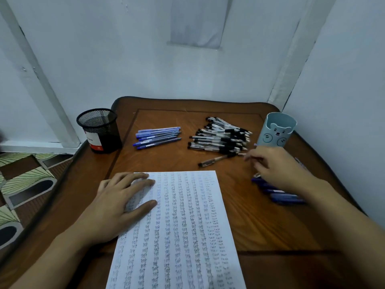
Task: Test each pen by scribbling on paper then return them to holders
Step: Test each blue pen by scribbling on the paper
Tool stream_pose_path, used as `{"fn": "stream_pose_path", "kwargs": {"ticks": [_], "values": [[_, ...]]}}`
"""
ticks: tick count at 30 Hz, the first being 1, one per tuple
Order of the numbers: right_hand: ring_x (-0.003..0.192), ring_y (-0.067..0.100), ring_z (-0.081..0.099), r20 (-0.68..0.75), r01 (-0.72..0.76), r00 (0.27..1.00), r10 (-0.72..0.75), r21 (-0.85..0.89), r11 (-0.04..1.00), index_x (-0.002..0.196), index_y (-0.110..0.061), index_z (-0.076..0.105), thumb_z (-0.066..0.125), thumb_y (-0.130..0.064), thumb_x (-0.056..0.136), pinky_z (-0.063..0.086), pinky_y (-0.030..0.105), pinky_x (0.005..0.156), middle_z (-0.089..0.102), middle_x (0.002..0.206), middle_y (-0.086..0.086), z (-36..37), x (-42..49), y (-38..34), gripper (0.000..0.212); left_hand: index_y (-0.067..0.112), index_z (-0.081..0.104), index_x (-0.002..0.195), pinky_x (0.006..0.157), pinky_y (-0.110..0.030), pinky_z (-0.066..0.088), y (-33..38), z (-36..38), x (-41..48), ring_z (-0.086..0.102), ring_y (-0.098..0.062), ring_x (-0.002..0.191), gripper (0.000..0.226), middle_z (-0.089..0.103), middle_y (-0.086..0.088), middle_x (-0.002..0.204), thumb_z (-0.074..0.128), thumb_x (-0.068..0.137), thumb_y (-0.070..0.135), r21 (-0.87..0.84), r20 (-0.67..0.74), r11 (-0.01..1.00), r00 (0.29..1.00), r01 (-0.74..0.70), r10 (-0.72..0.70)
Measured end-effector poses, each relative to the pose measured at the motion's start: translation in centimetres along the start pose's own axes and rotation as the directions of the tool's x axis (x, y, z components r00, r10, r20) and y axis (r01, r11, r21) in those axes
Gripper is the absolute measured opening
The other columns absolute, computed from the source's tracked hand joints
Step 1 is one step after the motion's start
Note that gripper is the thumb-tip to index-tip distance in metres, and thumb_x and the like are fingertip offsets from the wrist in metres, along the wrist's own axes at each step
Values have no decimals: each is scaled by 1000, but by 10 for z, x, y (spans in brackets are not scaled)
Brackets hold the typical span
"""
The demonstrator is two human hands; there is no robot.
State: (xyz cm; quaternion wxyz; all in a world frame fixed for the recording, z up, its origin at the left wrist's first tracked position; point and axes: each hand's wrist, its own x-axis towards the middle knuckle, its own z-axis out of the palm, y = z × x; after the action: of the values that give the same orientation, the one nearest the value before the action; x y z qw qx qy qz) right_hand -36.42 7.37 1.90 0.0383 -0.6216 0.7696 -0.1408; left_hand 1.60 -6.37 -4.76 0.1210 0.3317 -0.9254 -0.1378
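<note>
On the brown wooden table (pixel 260 217), the white handwritten paper sheet (pixel 183 230) lies at 6 o'clock, the black wire-mesh cylindrical holder (pixel 99 130) at 10 and the pale blue bear-faced plastic holder (pixel 277 131) at 2. Between the holders lie a row of blue pens (pixel 158 136) at 11 and a heap of black-and-clear pens (pixel 220 138) at 1, one stray pen (pixel 216 160) just before it. Dark blue pens (pixel 280 193) lie at 3, beside the sheet.
</note>
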Motion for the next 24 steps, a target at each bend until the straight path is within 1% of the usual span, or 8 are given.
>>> {"fn": "stream_pose_path", "kwargs": {"ticks": [3,5,10,14,17,20,22,24], "values": [[118,10,57,179,-35,983,49,-80,996,125,-26,69,58,-5,98,49,32,100,66,127,-7,-9,-8,24,36,52,45,142,112,-35,21,3,0,-1,20,8,141,68,33,35,148,25,87,86,4,-4,1000,1000,6,-6],[115,6,58,227,-8,974,29,-90,996,124,-26,70,61,-5,96,48,28,100,66,126,-9,-8,-8,34,36,51,46,142,112,-36,22,5,1,-1,22,6,141,68,34,34,148,25,87,85,13,-10,1000,1000,4,-4],[107,10,60,170,68,984,-47,-119,991,118,-28,73,72,-19,92,53,36,96,68,117,-8,4,0,45,28,50,47,142,110,-36,23,5,2,-3,25,5,140,66,36,33,148,27,89,84,23,-27,1000,1000,1,-1],[110,11,56,110,94,990,-83,-95,991,114,-29,70,69,-22,95,47,32,94,64,114,-10,10,3,43,20,52,47,141,108,-37,23,3,3,-2,24,8,138,63,37,35,146,29,89,83,31,-38,1000,999,-6,7],[111,12,54,2,101,995,-101,16,995,117,-35,60,59,-24,101,48,32,92,59,117,-9,19,2,36,20,51,49,140,107,-37,24,3,3,-2,24,9,138,64,37,36,145,30,89,84,15,-45,1000,999,-8,9],[103,3,53,-141,115,986,-88,194,974,124,-38,52,50,-26,104,49,29,87,58,113,-8,25,-1,21,23,52,49,140,107,-35,25,2,3,-1,24,9,139,62,37,37,144,31,89,83,12,-51,1000,999,-14,15],[91,0,56,-225,115,974,-25,398,910,122,-43,48,45,-32,105,48,24,80,59,100,-10,23,0,4,20,53,46,140,107,-34,24,1,4,-1,23,9,140,61,35,38,145,30,90,83,12,-45,1000,999,-15,16],[75,3,56,-269,104,960,76,597,795,124,-43,46,41,-39,104,49,22,71,59,88,-5,18,3,-12,21,54,45,141,109,-34,23,0,3,-1,22,9,140,61,34,38,146,30,90,83,12,-39,1000,999,-16,16]]}}
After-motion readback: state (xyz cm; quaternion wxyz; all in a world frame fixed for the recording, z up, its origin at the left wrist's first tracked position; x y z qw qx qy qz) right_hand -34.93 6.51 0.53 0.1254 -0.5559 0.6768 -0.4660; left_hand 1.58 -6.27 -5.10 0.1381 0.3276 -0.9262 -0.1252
